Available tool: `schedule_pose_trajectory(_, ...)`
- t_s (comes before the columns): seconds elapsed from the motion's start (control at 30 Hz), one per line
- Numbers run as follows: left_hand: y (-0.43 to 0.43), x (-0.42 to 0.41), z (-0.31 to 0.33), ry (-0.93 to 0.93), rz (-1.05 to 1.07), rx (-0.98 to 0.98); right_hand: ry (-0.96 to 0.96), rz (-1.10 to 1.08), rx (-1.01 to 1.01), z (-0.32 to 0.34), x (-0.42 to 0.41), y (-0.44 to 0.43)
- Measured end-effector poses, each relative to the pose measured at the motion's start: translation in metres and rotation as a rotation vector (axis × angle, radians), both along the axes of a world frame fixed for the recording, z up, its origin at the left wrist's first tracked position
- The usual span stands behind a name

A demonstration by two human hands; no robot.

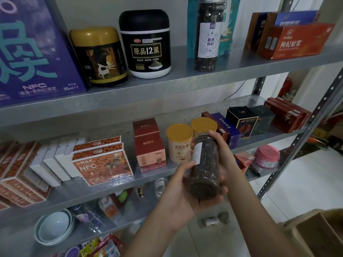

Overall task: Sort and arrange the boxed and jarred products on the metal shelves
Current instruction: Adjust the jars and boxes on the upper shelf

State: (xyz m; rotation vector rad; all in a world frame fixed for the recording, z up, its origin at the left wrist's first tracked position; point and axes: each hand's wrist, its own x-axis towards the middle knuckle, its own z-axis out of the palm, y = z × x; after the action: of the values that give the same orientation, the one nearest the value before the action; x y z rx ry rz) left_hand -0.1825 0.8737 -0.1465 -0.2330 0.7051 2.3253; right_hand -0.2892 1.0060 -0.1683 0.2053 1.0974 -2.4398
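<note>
Way left of the tall jar (204, 164) there's a stack of orange NFC boxes (104, 167), then a red box (150, 151), and two yellow-lid cans (179, 143) just behind it. The left hand (176, 192) cups the jar's base with its fingers wrapped under. The right hand (223, 154) curls round its upper side. The jar's tilted, out front of the middle shelf (74, 193). A matching jar (209, 34) stands above it.

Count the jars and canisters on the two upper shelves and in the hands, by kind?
Tall clear jars: 2, shelf jar, held jar gripped by left hand and right hand.
Wide domed jars: 2, gold-lidded jar, black-lidded jar.
Yellow-lidded canisters: 2, front canister, rear canister.
Total: 6.
</note>
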Motion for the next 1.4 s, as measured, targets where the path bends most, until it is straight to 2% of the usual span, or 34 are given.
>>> schedule_pose_trajectory(0.1, 0.001, -0.004, -0.004, 0.053, 0.034, -0.294, -0.013, -0.148, 0.421, 0.003, -0.006, 0.007)
schedule_pose_trajectory(0.17, 0.006, -0.003, -0.001, -0.005, 0.029, -0.305, -0.022, -0.185, 0.546, 0.003, -0.009, 0.007)
schedule_pose_trajectory(0.23, 0.012, -0.001, 0.002, -0.105, 0.045, -0.231, -0.064, -0.142, 0.574, 0.005, -0.009, 0.004)
schedule_pose_trajectory(0.37, 0.018, 0.002, 0.004, -0.217, 0.094, -0.143, -0.125, -0.023, 0.496, 0.002, -0.002, -0.002)
schedule_pose_trajectory(0.5, 0.015, -0.003, 0.005, -0.175, 0.075, -0.157, -0.124, -0.092, 0.341, -0.001, 0.003, 0.001)
schedule_pose_trajectory(0.63, 0.005, -0.014, 0.009, -0.112, 0.054, 0.049, 0.059, -0.092, 0.033, -0.001, 0.007, 0.017)
schedule_pose_trajectory(0.7, -0.001, -0.019, 0.006, -0.057, 0.044, 0.063, 0.172, -0.065, 0.022, 0.006, 0.010, 0.026)
schedule_pose_trajectory(0.73, -0.003, -0.022, 0.004, -0.005, 0.043, 0.007, 0.235, -0.095, 0.064, 0.011, 0.011, 0.029)
schedule_pose_trajectory(0.8, -0.008, -0.027, -0.006, 0.157, 0.110, -0.292, 0.367, -0.241, 0.262, 0.024, 0.012, 0.032)
schedule_pose_trajectory(0.87, -0.010, -0.030, -0.011, 0.392, 0.189, -0.619, 0.538, -0.414, 0.572, 0.036, 0.017, 0.031)
schedule_pose_trajectory(0.97, -0.005, -0.030, -0.003, 0.694, 0.113, -0.822, 0.699, -0.572, 0.827, 0.052, 0.024, 0.023)
schedule_pose_trajectory(1.03, -0.003, -0.033, -0.002, 0.744, 0.128, -0.836, 0.757, -0.578, 0.845, 0.061, 0.028, 0.017)
schedule_pose_trajectory(1.17, -0.005, -0.044, 0.000, 0.736, 0.174, -0.674, 0.701, -0.523, 0.689, 0.064, 0.040, 0.011)
schedule_pose_trajectory(1.3, -0.008, -0.056, 0.000, 0.800, 0.151, -0.708, 0.739, -0.436, 0.842, 0.061, 0.045, 0.005)
schedule_pose_trajectory(1.4, -0.009, -0.068, 0.004, 0.846, 0.157, -0.744, 0.783, -0.466, 0.872, 0.066, 0.038, 0.002)
